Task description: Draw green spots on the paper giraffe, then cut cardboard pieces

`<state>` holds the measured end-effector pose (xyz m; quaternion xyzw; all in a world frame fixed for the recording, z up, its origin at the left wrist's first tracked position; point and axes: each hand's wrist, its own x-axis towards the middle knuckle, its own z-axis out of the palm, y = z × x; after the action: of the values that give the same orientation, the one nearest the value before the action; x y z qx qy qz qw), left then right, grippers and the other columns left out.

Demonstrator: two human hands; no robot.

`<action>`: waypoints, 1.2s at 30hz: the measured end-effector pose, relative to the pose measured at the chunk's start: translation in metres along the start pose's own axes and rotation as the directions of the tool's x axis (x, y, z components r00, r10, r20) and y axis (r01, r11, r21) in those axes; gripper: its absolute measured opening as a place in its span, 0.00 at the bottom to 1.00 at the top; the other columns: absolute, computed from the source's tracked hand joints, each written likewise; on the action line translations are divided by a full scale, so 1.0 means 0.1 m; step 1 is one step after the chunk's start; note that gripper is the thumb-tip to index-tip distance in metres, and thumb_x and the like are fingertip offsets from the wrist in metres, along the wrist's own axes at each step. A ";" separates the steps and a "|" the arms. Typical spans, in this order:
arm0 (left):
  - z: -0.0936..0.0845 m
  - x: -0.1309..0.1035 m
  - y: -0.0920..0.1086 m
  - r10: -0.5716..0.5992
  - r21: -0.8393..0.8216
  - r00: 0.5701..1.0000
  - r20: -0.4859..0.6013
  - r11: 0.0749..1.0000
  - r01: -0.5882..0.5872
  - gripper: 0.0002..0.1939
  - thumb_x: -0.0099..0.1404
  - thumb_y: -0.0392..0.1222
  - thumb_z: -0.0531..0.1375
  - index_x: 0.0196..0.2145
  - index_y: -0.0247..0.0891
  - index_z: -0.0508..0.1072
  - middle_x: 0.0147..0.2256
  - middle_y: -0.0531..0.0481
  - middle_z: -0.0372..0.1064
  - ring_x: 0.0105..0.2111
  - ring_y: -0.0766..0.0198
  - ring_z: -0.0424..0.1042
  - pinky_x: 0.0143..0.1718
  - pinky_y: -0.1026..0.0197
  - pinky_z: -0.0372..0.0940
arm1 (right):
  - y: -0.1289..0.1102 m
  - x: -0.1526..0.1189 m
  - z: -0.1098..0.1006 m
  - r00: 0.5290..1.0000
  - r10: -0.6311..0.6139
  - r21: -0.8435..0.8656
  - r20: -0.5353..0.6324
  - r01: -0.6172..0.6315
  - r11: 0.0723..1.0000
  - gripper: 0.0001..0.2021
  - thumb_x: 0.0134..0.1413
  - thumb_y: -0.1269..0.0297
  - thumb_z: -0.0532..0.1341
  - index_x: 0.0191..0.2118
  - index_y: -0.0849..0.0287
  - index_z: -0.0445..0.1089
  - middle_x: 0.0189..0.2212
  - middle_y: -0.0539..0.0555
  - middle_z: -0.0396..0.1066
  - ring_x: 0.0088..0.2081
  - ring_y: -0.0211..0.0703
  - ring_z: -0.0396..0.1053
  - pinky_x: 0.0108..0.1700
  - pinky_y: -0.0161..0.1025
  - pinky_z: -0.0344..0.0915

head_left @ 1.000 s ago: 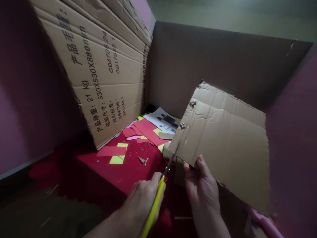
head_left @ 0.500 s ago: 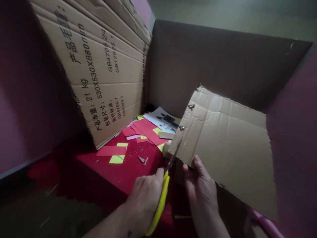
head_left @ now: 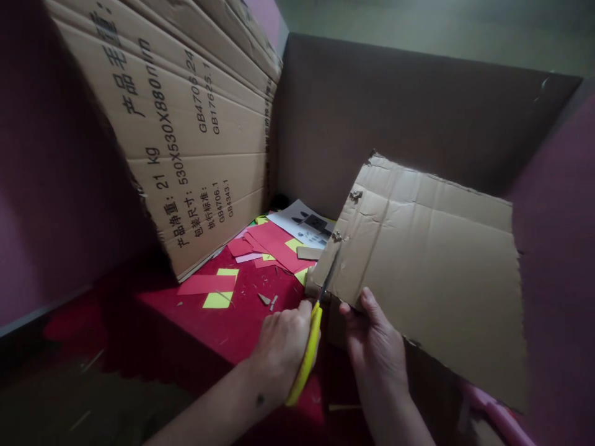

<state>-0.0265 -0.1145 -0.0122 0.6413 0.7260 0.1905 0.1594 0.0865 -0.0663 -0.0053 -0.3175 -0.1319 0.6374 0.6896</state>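
In the head view my left hand [head_left: 283, 341] is closed around the yellow handle of a pair of scissors [head_left: 304, 362]. The dark blades [head_left: 331, 272] lie against the near left part of a brown cardboard sheet [head_left: 446, 279], by its lower edge. My right hand [head_left: 379, 347] grips that sheet at its near edge, thumb on top and the other fingers partly hidden beneath. The sheet is tilted, creased along its left side, with ragged edges and two torn spots on the left border.
A large printed cardboard panel [head_left: 199, 148] stands at the left, and a grey-brown panel [head_left: 400, 111] behind. The red-covered table [head_left: 195, 322] carries red paper [head_left: 274, 244], yellow paper [head_left: 217, 300], a white printed sheet [head_left: 290, 217] and small cardboard scraps [head_left: 264, 299].
The scissors have swung more upright, with my left hand shifting slightly up and right. The cardboard sheet's right side has moved a little to the right; my right hand still holds it.
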 end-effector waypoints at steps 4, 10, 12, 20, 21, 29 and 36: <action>-0.03 0.12 0.01 0.067 0.013 0.997 -0.045 0.998 -0.066 0.09 0.66 0.39 0.48 0.38 0.36 0.67 0.31 0.40 0.75 0.34 0.50 0.76 0.31 0.58 0.61 | -0.05 0.12 0.05 0.999 -0.046 -0.002 -0.001 0.046 0.999 0.15 0.23 0.77 0.74 0.23 0.63 0.71 0.19 0.44 0.71 0.22 0.33 0.69 0.21 0.30 0.72; -0.10 0.38 0.08 0.058 -0.224 0.998 0.001 0.973 -0.056 0.12 0.64 0.38 0.48 0.29 0.36 0.69 0.26 0.45 0.73 0.26 0.60 0.73 0.26 0.63 0.59 | -0.06 0.25 0.13 0.998 -0.041 -0.009 0.039 0.042 0.999 0.15 0.21 0.76 0.74 0.22 0.64 0.70 0.19 0.45 0.73 0.20 0.34 0.69 0.18 0.29 0.71; -0.10 0.46 0.10 0.081 -0.220 0.997 -0.006 0.972 -0.081 0.12 0.64 0.38 0.48 0.28 0.36 0.70 0.25 0.46 0.73 0.26 0.61 0.72 0.27 0.63 0.59 | -0.04 0.27 0.13 0.999 -0.035 -0.014 0.030 0.036 0.999 0.15 0.21 0.76 0.74 0.21 0.64 0.70 0.19 0.45 0.73 0.19 0.34 0.69 0.18 0.29 0.71; -0.02 0.58 0.12 0.135 -0.221 0.986 -0.099 0.963 -0.154 0.14 0.66 0.39 0.47 0.36 0.34 0.72 0.32 0.42 0.73 0.32 0.58 0.73 0.30 0.62 0.59 | 0.01 0.38 0.04 0.993 -0.108 -0.059 0.056 0.111 0.992 0.15 0.24 0.73 0.74 0.22 0.63 0.69 0.18 0.44 0.71 0.21 0.34 0.70 0.21 0.30 0.72; 0.00 0.59 0.10 0.144 -0.231 0.985 -0.093 0.959 -0.162 0.14 0.66 0.39 0.48 0.35 0.34 0.72 0.32 0.42 0.73 0.31 0.59 0.72 0.29 0.63 0.59 | 0.01 0.39 0.04 0.993 -0.105 -0.054 0.048 0.108 0.993 0.15 0.23 0.74 0.74 0.22 0.63 0.68 0.18 0.44 0.70 0.21 0.34 0.70 0.20 0.30 0.71; 0.00 0.76 0.10 0.121 -0.185 0.993 -0.015 0.975 -0.121 0.11 0.60 0.38 0.51 0.28 0.34 0.73 0.24 0.47 0.71 0.26 0.62 0.70 0.25 0.65 0.58 | 0.05 0.47 0.02 0.989 -0.137 -0.111 0.047 0.142 0.984 0.17 0.24 0.70 0.74 0.24 0.63 0.68 0.21 0.44 0.72 0.23 0.34 0.71 0.20 0.30 0.71; -0.04 0.70 0.14 0.084 -0.078 0.995 -0.058 0.993 -0.089 0.15 0.63 0.39 0.49 0.35 0.32 0.74 0.34 0.34 0.75 0.37 0.48 0.75 0.35 0.56 0.63 | 0.04 0.45 0.01 0.994 -0.108 -0.055 0.007 0.108 0.993 0.16 0.21 0.74 0.74 0.24 0.65 0.70 0.21 0.46 0.73 0.24 0.35 0.71 0.20 0.32 0.72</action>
<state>-0.0248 -0.0440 -0.0011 0.6598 0.6933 0.2438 0.1568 0.0897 -0.0223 -0.0166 -0.3277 -0.1680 0.5959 0.7136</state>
